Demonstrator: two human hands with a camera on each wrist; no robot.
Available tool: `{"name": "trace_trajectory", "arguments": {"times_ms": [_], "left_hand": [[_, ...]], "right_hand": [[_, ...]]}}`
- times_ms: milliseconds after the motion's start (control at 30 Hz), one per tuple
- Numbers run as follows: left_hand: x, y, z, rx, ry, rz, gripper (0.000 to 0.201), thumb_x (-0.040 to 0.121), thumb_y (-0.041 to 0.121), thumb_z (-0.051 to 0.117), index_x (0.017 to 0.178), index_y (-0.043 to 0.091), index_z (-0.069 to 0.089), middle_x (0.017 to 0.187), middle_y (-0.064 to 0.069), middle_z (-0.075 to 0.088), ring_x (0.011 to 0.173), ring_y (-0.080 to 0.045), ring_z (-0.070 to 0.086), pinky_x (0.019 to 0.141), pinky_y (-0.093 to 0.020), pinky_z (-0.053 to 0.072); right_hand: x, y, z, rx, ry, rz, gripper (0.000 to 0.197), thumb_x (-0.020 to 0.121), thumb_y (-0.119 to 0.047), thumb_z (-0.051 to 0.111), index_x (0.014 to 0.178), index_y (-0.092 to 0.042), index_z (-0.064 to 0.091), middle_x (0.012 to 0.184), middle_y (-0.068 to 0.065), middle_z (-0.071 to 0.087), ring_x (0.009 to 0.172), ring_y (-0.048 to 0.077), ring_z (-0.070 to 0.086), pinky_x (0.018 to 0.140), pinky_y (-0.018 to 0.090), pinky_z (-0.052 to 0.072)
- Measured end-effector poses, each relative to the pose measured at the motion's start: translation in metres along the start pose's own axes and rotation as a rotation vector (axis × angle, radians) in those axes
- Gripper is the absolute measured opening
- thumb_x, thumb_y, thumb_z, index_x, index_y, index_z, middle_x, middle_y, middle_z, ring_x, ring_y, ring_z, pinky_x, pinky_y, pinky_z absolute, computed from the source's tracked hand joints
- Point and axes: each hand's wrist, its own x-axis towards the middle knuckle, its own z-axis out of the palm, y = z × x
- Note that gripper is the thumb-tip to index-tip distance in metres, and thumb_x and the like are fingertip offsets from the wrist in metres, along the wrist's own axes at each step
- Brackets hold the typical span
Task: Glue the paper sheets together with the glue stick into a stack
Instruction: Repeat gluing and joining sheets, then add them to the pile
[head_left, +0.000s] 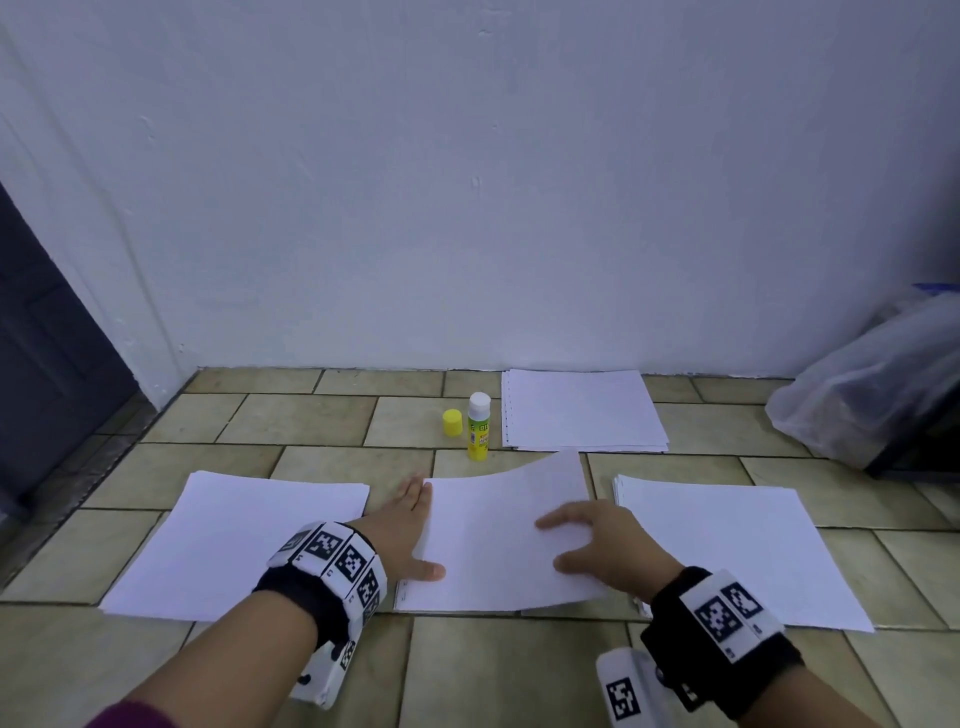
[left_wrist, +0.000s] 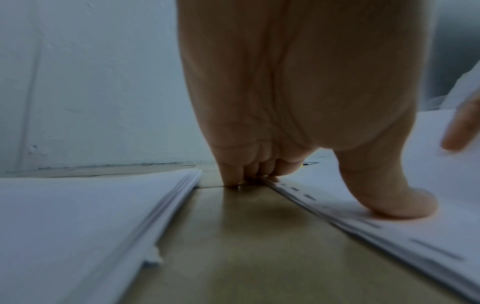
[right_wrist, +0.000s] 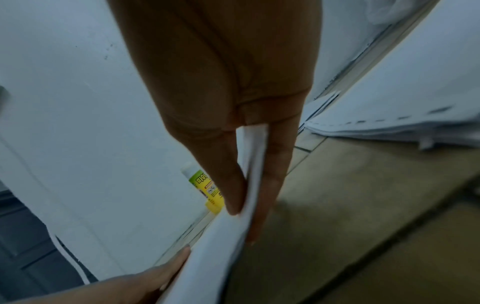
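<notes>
Head view: glue stick (head_left: 478, 427) upright, uncapped; right hand (head_left: 597, 545) pinching lifted sheet (head_left: 498, 525), left hand (head_left: 410, 530) flat.

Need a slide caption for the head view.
Left hand steadies the centre stack while right hand lays a sheet on it.

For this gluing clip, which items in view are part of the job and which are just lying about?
Job:
top sheet, held by right hand
middle stack, left hand at its edge
left pile
right pile
far pile
glue stick, uncapped
yellow cap

Lying about:
plastic bag
</notes>
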Motion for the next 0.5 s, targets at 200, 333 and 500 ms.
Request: {"name": "trace_trajectory", "arguments": {"times_ms": [200,333,500], "left_hand": [[0.0,0.005,0.001,0.054,0.017,0.006,0.105,0.091,0.051,0.055,0.149,0.0,-0.017,0.157,-0.014,-0.024,0.145,-0.023,-0.022,0.12,-0.033,0.0],[0.0,0.006,0.0,0.059,0.02,0.004,0.103,0.092,0.049,0.055,0.149,0.002,-0.017,0.157,-0.012,-0.023,0.145,-0.023,-0.021,0.12,-0.034,0.0],[-0.001,0.011,-0.001,0.113,0.017,-0.025,0.104,0.091,0.049,0.056,0.149,0.001,-0.016,0.158,-0.015,-0.021,0.146,-0.026,-0.018,0.12,-0.035,0.001]], "right_hand": [[-0.005,0.014,-0.018,0.016,-0.023,0.057,0.043,0.075,-0.014,0.077,0.115,-0.031,0.068,0.126,-0.004,0.057,0.11,0.01,0.052,0.089,0.013,0.037],[-0.013,0.02,-0.047,0.072,-0.047,0.021,0.044,0.076,-0.006,0.075,0.11,-0.033,0.069,0.118,-0.009,0.061,0.103,0.007,0.057,0.084,0.013,0.043],[-0.027,0.028,-0.095,0.279,-0.027,-0.027,0.046,0.075,0.004,0.074,0.104,-0.032,0.073,0.107,-0.012,0.072,0.092,0.005,0.068,0.084,0.017,0.052]]}}
